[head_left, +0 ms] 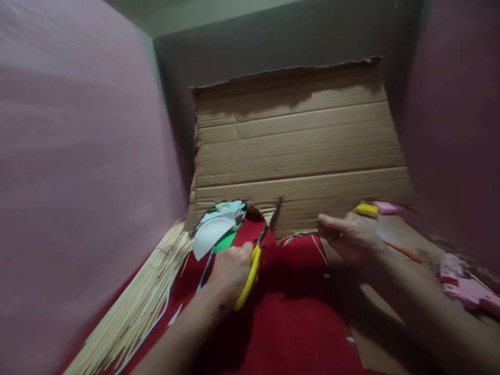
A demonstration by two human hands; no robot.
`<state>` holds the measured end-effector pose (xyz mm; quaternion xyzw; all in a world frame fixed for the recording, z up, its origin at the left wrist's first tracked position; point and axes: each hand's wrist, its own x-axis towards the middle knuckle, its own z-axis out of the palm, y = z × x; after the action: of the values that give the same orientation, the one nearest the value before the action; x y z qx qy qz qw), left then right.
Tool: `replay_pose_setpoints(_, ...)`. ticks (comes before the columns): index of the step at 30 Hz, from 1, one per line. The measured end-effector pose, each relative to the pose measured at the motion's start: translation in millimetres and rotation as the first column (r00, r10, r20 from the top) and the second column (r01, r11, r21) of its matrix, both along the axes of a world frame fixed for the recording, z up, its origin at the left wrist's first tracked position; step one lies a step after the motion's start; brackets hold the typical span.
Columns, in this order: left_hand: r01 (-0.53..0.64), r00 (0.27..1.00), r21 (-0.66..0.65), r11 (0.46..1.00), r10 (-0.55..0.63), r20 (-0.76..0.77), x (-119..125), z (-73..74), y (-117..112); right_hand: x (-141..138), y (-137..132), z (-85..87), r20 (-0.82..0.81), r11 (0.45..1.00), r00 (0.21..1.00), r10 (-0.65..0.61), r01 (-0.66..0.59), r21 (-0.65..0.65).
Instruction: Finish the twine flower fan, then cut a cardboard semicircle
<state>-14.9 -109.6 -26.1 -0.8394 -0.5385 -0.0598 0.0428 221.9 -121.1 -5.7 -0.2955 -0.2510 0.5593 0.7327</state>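
My left hand [231, 271] is closed round the yellow handle of a pair of scissors [253, 276]. The dark blades lie at the lower edge of a large brown cardboard sheet [300, 140], which is tilted up in front of me. A curved notch is cut into that edge, left of the blades. My right hand [351, 237] grips the sheet's lower edge towards the right, thumb on the near face and the other fingers mostly hidden.
Bundled thin sticks [140, 297] lie at left on a red cloth [281, 312]. A white paper piece [213, 237] rests on something green near the notch. At right are a pink glue gun [464, 284], a yellow item [366, 210] and another cardboard piece [375, 338]. Pink walls stand either side.
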Motion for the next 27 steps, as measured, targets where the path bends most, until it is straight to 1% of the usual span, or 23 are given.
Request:
replay_pose_setpoints(3,0.022,0.999,-0.01,1.0,-0.022,0.041,4,-0.8,-3,10,2,3.8,0.055,0.998,0.997,0.062,-0.06,-0.032)
replay_pose_setpoints(5,0.0,0.995,-0.013,1.0,0.002,0.099,9,-0.8,-7,10,-1,8.3,0.078,0.998,0.995,0.066,-0.065,-0.012)
replay_pose_setpoints(7,-0.005,0.978,-0.013,1.0,0.008,0.209,16,-3.3,-12,2,-8,14.1,0.047,0.997,0.998,0.029,-0.032,0.064)
replay_pose_setpoints(8,0.003,0.963,-0.009,1.0,0.0,0.27,20,-5.8,-14,-5,-12,17.1,-0.003,0.99,1.0,-0.002,0.003,0.139)
replay_pose_setpoints(9,0.02,0.946,-0.003,1.0,-0.018,0.323,23,-9.2,-15,-12,-16,20.0,-0.061,0.971,0.997,-0.038,0.051,0.233)
replay_pose_setpoints(10,0.043,0.932,0.008,0.999,-0.042,0.361,25,-13.0,-17,-19,-20,22.6,-0.084,0.961,0.996,-0.038,0.059,0.269)
replay_pose_setpoints(11,0.055,0.923,0.023,0.998,-0.06,0.381,27,-16.7,-17,-26,-24,24.5,-0.086,0.957,0.995,-0.059,0.081,0.277)
replay_pose_setpoints(13,0.054,0.917,0.049,0.997,-0.069,0.394,29,-21.9,-17,-35,-27,26.0,-0.084,0.97,0.995,-0.046,0.065,0.234)
replay_pose_setpoints(15,0.046,0.908,0.052,0.998,-0.063,0.414,30,-21.6,-17,-39,-25,24.2,-0.099,0.982,0.994,-0.044,0.061,0.178)
replay_pose_setpoints(19,0.042,0.874,0.0,0.999,-0.037,0.484,31,-6.2,-18,-42,-18,15.2,-0.173,0.991,0.982,-0.072,0.09,0.101)
replay_pose_setpoints(21,0.021,0.882,-0.054,0.998,0.007,0.472,31,1.6,-19,-43,-17,10.8,-0.198,0.996,0.978,-0.066,0.075,0.04)
replay_pose_setpoints(23,-0.01,0.917,-0.099,0.995,0.048,0.396,32,5.4,-20,-45,-18,7.2,-0.205,0.998,0.977,-0.056,0.055,-0.013)
replay_pose_setpoints(25,-0.03,0.96,-0.094,0.995,0.055,0.276,31,5.8,-19,-45,-20,3.7,-0.198,0.999,0.979,-0.041,0.037,-0.023)
replay_pose_setpoints(27,-0.042,0.989,-0.059,0.997,0.05,0.138,29,5.2,-18,-44,-20,0.1,-0.176,0.999,0.984,-0.029,0.031,0.008)
